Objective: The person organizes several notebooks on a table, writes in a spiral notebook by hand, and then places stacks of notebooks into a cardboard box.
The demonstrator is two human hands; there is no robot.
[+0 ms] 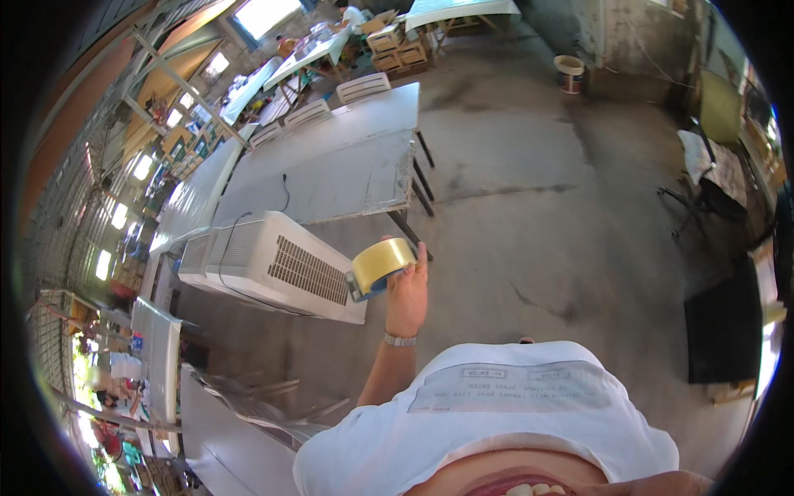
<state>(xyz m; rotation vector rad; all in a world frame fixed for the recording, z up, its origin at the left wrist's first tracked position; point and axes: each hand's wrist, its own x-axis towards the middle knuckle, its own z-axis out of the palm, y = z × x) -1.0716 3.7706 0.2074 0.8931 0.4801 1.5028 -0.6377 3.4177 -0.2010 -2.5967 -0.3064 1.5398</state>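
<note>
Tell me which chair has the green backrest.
The office chair at the right, with a light cloth on its seat; the chairs lined along the grey table have white backs.

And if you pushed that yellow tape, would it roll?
Perhaps: the yellow tape looks round, though the grey piece at its edge might catch. It's probably stiff, since its ring shape doesn't sag in the left hand.
</note>
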